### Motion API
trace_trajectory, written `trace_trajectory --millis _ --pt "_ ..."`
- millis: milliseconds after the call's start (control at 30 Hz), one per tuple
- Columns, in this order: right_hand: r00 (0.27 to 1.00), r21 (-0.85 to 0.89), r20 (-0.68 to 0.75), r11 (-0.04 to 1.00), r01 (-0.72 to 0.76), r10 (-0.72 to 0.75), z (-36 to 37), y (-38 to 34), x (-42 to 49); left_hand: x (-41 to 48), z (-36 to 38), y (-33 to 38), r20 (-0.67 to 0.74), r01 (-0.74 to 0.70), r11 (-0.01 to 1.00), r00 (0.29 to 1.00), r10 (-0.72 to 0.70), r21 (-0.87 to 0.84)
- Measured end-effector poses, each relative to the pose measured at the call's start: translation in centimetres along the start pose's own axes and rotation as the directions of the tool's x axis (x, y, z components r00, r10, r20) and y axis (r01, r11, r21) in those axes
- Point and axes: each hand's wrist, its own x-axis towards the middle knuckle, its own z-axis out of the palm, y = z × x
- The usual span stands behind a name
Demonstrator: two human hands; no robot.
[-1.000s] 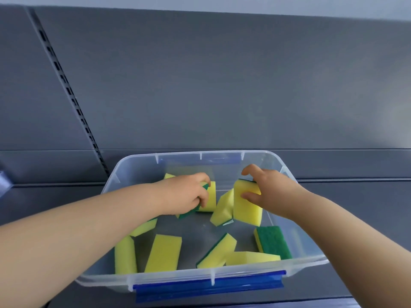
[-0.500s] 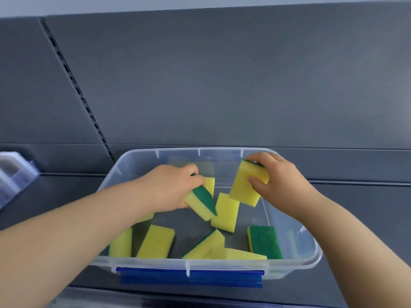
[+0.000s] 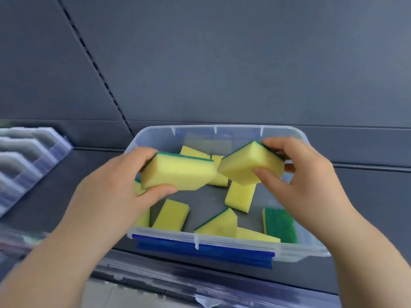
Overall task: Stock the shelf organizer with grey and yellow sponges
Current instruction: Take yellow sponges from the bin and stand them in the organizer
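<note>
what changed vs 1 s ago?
The left hand raised the left sponge and the right hand the right sponge out of the clear bin, now side by side above it. Both grips held. The bin and loose sponges at its front stayed put.
</note>
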Motion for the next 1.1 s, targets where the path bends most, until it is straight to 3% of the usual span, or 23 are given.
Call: trace_trajectory --millis 233,433,733,1100 --pt "0.993 0.111 -0.029 0.987 0.113 -0.111 8.1 -9.2 -3.1 -6.3 -5.0 -9.8 -0.207 0.000 0.999 0.978 -0.007 -0.036" --pt "0.984 0.209 -0.008 0.962 0.177 -0.179 19.5 -20.5 -6.1 -14.0 -11.8 -22.9 -0.357 0.050 0.996 0.934 -0.019 0.079" --pt "0.944 0.245 0.167 0.940 0.238 -0.283 32.2 -31.6 -7.2 -22.9 -16.1 -36.6 -0.343 0.186 0.982 0.925 -0.164 0.034" --pt "0.917 0.379 0.240 0.901 0.212 -0.317 46.1 -39.5 -0.3 -20.6 -18.4 -50.7 -0.357 0.221 0.975 0.914 -0.195 0.032"
